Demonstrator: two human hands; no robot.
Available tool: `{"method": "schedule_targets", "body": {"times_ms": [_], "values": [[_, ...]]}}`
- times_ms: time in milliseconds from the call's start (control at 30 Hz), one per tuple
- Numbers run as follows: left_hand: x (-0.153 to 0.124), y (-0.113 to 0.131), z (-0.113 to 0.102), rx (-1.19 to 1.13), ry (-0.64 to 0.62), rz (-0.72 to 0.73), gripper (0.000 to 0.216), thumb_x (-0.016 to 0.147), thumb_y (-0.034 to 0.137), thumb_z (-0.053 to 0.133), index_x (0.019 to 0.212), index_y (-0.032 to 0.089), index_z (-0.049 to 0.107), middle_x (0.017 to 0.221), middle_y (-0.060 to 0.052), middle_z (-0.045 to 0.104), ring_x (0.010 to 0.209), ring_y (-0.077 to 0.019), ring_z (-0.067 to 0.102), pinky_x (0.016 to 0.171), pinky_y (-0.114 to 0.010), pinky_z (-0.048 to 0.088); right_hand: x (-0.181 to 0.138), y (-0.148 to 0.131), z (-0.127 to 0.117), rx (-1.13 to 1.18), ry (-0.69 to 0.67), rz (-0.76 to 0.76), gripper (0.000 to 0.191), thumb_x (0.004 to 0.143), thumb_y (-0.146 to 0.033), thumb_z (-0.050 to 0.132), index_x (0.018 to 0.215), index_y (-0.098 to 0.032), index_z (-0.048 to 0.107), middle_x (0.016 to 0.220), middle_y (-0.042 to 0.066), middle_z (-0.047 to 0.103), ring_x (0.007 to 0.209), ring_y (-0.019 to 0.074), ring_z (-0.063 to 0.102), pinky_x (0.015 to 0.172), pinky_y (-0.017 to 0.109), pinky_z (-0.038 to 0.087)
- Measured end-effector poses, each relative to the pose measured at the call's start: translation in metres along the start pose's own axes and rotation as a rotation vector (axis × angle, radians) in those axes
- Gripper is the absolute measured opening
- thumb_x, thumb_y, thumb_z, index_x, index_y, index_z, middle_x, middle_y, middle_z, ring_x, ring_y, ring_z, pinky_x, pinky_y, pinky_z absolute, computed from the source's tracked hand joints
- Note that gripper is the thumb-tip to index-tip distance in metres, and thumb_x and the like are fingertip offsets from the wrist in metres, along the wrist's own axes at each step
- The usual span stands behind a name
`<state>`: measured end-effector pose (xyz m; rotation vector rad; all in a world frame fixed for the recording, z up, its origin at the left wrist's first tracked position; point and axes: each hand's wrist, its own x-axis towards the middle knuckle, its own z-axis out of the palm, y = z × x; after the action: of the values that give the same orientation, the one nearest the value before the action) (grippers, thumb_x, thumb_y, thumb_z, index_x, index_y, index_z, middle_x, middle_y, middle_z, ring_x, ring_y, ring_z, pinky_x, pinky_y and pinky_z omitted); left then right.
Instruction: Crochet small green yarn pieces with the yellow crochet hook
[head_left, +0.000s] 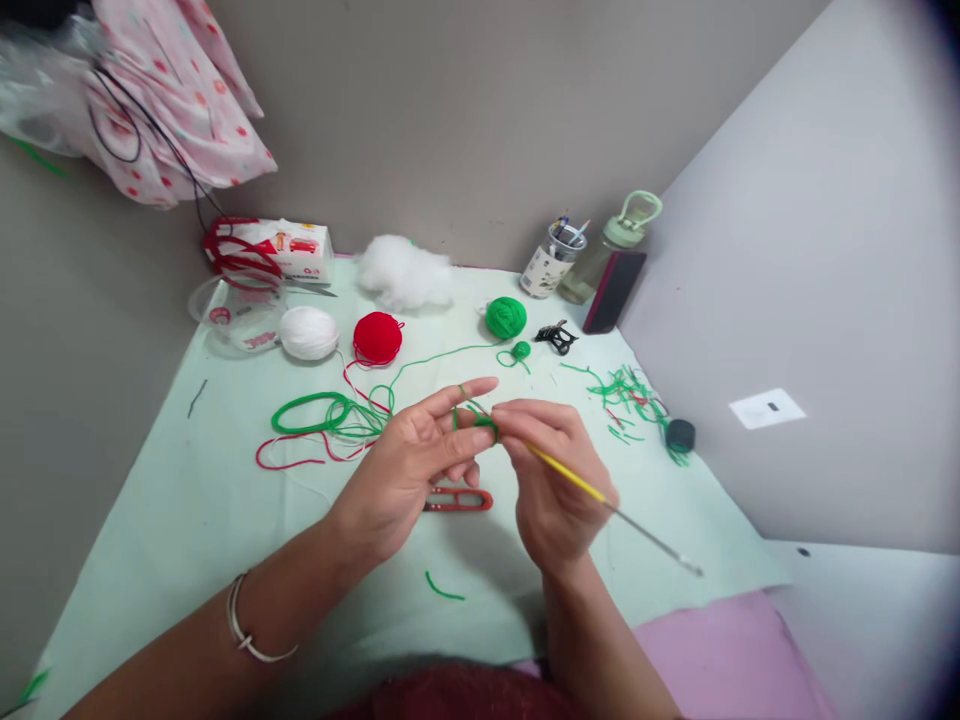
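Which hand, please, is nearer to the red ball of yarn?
The left hand: it is on the near side of the red ball of yarn, slightly to its right. The right hand is farther right, holding the yellow-handled tool.

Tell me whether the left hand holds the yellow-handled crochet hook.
No, the right hand grips the yellow-handled crochet hook.

Fluff behind the yarn balls
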<state>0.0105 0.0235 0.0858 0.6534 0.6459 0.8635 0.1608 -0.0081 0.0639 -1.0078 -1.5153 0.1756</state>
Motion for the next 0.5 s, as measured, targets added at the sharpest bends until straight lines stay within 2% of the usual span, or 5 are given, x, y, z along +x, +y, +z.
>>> {"method": "schedule_targets", "body": {"times_ms": [100, 233, 500], "values": [[-0.0005, -0.0005, -0.0004, 0.035, 0.055, 0.055, 0.046, 0.079, 0.025, 0.092, 0.123, 0.029, 0.080, 0.081, 0.004, 0.061, 0.066, -0.0065, 0.056, 0.066, -0.020, 0.048, 0.0044, 0.0016, -0.0026, 0.187, 0.003, 0.152, 0.025, 0.102, -0.016, 0.065, 0.113, -0.032, 0.082, 0.100, 0.004, 0.077, 0.088, 0.0190, 0.074, 0.071, 0.034, 0.063], [0.0014, -0.0010, -0.0010, 0.040, 0.092, 0.104, 0.039, 0.080, 0.025, 0.092, 0.117, 0.029, 0.083, 0.083, 0.003, 0.062, 0.081, -0.0097, 0.059, 0.082, -0.023, 0.048, 0.0053, 0.0026, -0.0017, 0.376, 0.054, 0.261, 0.022, 0.102, -0.020, 0.067, 0.109, -0.032, 0.084, 0.097, 0.002, 0.073, 0.073, 0.0136, 0.068, 0.063, 0.031, 0.059], [0.0004, 0.0022, 0.0002, 0.067, 0.084, 0.090, 0.035, 0.083, 0.027, 0.089, 0.117, 0.027, 0.082, 0.084, 0.002, 0.065, 0.086, -0.0140, 0.059, 0.089, -0.030, 0.045, 0.0060, 0.0048, -0.0032, 0.480, 0.049, 0.375, 0.016, 0.101, -0.026, 0.069, 0.106, -0.029, 0.084, 0.094, 0.003, 0.074, 0.072, 0.0146, 0.069, 0.066, 0.032, 0.060]]}}
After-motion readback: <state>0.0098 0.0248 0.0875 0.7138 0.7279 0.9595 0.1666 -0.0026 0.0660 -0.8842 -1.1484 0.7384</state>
